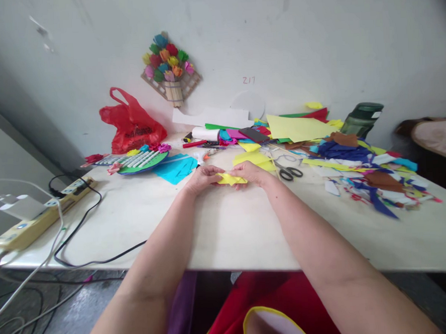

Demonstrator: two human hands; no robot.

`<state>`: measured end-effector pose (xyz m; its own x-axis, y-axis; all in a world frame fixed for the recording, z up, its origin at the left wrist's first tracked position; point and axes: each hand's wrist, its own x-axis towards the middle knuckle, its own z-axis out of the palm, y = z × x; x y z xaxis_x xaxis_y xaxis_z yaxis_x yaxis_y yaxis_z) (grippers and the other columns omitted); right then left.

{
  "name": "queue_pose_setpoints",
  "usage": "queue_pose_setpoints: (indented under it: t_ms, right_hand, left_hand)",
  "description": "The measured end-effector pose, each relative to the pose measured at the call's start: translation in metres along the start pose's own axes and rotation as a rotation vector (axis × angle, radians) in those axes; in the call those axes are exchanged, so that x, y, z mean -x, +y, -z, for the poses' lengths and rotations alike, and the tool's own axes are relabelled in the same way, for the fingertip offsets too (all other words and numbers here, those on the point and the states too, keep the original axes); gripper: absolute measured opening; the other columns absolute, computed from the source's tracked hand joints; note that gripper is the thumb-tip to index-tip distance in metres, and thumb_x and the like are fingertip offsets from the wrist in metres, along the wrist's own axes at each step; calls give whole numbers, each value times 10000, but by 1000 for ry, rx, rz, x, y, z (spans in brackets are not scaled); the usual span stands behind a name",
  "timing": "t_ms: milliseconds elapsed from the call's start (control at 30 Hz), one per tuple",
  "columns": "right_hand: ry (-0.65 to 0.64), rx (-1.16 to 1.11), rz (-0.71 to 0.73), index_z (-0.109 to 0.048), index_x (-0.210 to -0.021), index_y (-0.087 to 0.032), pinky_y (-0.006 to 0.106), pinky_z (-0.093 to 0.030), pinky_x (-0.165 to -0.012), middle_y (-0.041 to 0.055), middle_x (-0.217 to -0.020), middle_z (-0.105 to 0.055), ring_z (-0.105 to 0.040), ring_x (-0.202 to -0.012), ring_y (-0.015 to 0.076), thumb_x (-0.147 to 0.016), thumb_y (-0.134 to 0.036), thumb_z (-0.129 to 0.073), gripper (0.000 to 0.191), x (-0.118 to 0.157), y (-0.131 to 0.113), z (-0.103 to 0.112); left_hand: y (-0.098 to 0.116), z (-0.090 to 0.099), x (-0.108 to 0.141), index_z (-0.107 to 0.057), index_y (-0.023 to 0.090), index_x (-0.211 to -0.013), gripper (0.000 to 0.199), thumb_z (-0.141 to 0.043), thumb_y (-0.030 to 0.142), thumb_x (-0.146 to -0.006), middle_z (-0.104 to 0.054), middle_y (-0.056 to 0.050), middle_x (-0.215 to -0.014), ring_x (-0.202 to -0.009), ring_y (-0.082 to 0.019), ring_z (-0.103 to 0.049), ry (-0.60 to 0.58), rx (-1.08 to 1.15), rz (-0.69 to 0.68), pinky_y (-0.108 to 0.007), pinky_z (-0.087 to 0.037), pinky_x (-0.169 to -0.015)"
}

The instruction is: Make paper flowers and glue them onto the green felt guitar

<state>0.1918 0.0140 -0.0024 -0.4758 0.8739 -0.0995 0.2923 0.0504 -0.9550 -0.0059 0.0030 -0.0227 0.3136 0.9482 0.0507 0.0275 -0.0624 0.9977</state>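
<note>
Both hands meet over the middle of the white table, pinching one small folded piece of yellow paper (231, 179). My left hand (204, 179) grips its left end between thumb and fingers. At the opposite end, my right hand (251, 173) pinches it, with some fingers tucked underneath. Just behind lies flat yellow paper (258, 159). Black-handled scissors (289, 172) rest to the right of my right hand. Blue paper (176, 168) lies to the left, and a glue gun (203, 155) is partly hidden behind my left hand.
Paper scraps (380, 178) cover the right side, near a green bottle (362, 120). At left are a power strip (42, 221) with cables, a red plastic bag (133, 122) and a green disc with paper rolls (144, 162). A paper-flower decoration (171, 65) hangs on the wall.
</note>
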Motion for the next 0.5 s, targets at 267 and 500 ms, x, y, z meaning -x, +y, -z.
queue_pose_setpoints:
  t_ms: [267, 500]
  right_hand:
    - [-14, 0, 2, -585, -695, -117, 144, -351, -323, 60, -554, -670, -608, -413, 121, -797, -353, -655, 267, 0, 0, -1]
    - [2, -31, 1, -599, -688, -117, 153, -390, -347, 47, -543, -664, -599, -408, 117, -788, -326, -664, 241, 4, -4, -2]
  left_hand:
    - [1, -2, 0, -685, 104, -842, 311, -760, 249, -577, -690, -49, -679, -599, -144, -648, 59, -46, -20, -258, -527, -606]
    - [0, 0, 0, -700, 114, -828, 298, -748, 250, -567, -700, -50, -724, -634, -156, -654, 72, -22, -28, -270, -536, -635]
